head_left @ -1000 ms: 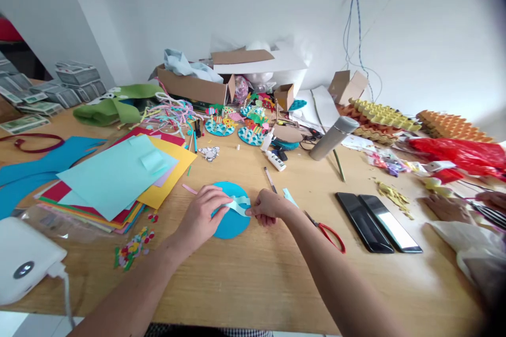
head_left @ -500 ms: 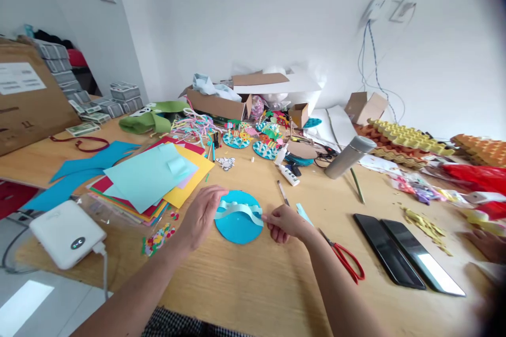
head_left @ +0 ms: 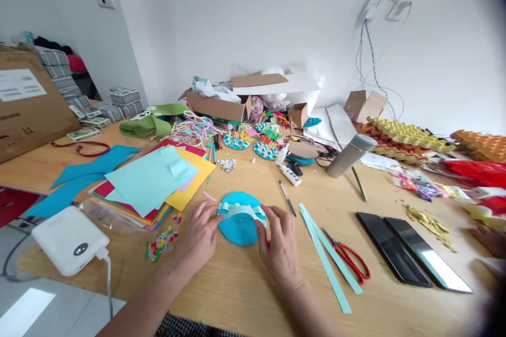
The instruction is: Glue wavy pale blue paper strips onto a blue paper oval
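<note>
A round blue paper disc (head_left: 239, 234) lies flat on the table in front of me. Across its upper half runs a pale mint paper strip (head_left: 242, 211), bent into waves and arching in the middle. My left hand (head_left: 201, 234) is at the disc's left edge, its fingertips closed on the strip's left end. On the other side my right hand (head_left: 280, 239) holds the strip's right end between thumb and fingers. Two flat mint strips (head_left: 326, 258) rest right of my right hand, beside red-handled scissors (head_left: 351, 260). A pen (head_left: 287, 199) lies beyond them.
To the left are coloured paper sheets (head_left: 146, 179), paper scraps (head_left: 160, 245) and a white power bank (head_left: 70, 242). Glue bottles (head_left: 290, 175), decorated discs (head_left: 265, 150) and a grey flask (head_left: 351, 157) stand farther back. Two black phones (head_left: 393, 250) lie right, near another person's hand (head_left: 490, 239).
My right hand has turned from a pointing finger to thumb and fingers at the strip's right end. My left hand has lowered to its left end. The flat strips, hidden before, now show.
</note>
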Demonstrator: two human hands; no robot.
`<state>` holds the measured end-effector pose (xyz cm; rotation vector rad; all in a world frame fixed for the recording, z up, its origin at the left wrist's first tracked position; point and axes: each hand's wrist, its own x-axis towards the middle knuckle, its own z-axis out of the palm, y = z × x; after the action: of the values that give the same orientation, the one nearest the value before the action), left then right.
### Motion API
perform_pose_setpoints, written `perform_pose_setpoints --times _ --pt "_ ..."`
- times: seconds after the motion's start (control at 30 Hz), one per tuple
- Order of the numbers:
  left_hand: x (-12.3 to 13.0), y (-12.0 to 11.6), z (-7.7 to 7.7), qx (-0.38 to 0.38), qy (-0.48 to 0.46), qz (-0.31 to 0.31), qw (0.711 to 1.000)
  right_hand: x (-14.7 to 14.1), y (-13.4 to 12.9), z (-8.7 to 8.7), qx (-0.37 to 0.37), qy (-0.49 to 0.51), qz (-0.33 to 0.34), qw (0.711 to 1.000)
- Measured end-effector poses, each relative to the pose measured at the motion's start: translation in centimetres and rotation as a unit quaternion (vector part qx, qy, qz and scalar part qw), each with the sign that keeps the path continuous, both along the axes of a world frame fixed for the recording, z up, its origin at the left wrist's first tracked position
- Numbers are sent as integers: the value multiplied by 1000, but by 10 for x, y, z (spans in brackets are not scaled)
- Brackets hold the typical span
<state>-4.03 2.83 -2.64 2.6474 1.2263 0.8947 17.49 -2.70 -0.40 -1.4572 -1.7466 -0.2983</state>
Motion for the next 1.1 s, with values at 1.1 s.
perform_pose_setpoints --times 1.1 --pt "28 36 32 -135 -145 -94 976 -32 5 -16 56 -120 -62 989"
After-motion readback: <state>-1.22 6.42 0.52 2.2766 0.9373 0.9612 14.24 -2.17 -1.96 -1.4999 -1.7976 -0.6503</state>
